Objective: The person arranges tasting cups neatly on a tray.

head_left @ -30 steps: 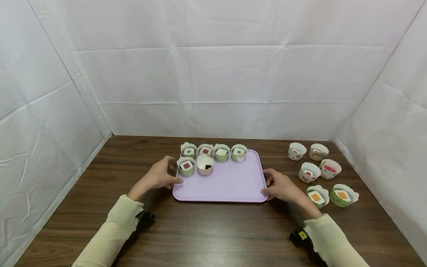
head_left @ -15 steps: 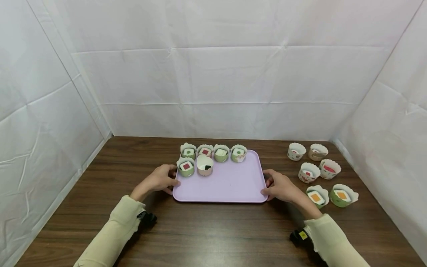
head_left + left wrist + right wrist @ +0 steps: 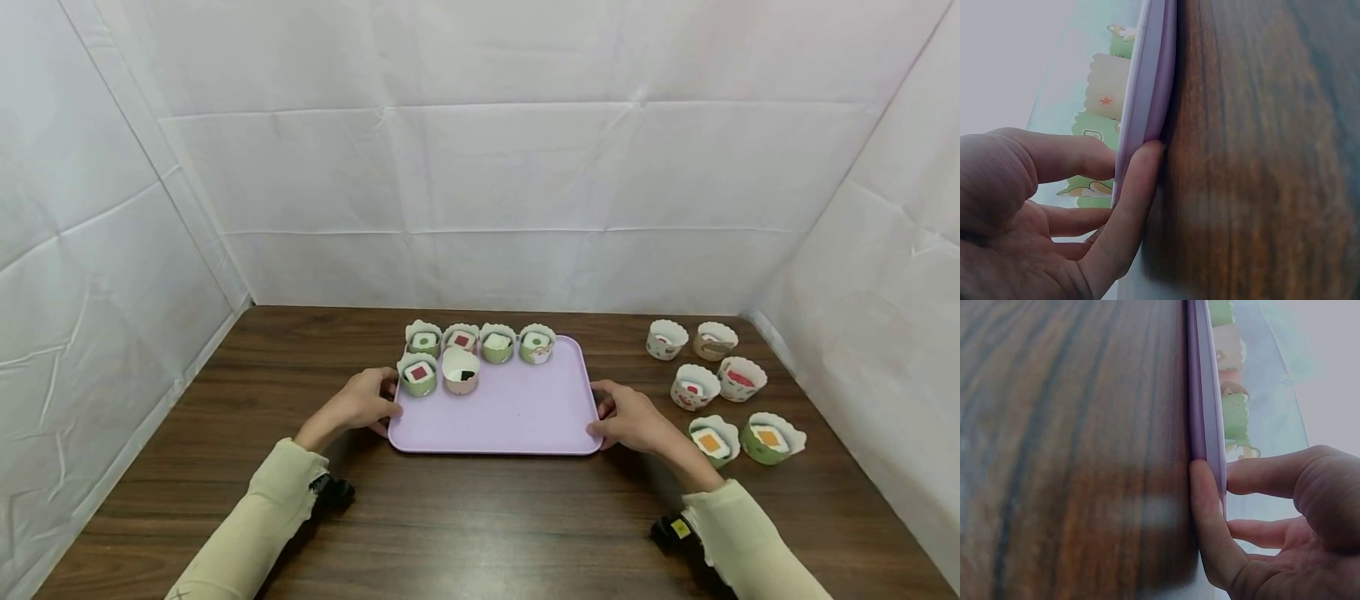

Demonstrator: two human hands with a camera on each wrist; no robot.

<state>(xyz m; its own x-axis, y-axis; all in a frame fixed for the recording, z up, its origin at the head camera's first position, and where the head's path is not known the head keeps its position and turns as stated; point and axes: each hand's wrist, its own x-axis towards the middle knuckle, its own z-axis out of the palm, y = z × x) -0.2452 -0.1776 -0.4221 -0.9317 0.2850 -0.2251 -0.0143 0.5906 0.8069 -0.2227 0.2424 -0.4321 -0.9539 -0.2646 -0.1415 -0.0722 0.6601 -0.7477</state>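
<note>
A lilac rectangular tray (image 3: 517, 417) lies on the wooden table, its rim seen edge-on in both wrist views. At its left edge my left hand (image 3: 358, 400) pinches the rim, thumb on the upper side and a finger (image 3: 1129, 206) low along the outside. My right hand (image 3: 630, 419) holds the opposite edge the same way, with a finger (image 3: 1207, 519) against the rim's outer side. Toward the tray's back left stand several paper cups with small sushi-like pieces inside, among them a green cup (image 3: 417, 382) close to my left hand and a pale pink cup (image 3: 461, 383) beside it.
On the right of the table (image 3: 480, 525) stand several more filled paper cups. A green cup (image 3: 712, 450) with an orange-topped piece is close behind my right wrist. White cloth (image 3: 510, 175) hangs at the back and both sides.
My left hand has shifted slightly toward me along the tray's left edge and its thumb has drawn back to the rim. Tray, cups and right hand look unmoved.
</note>
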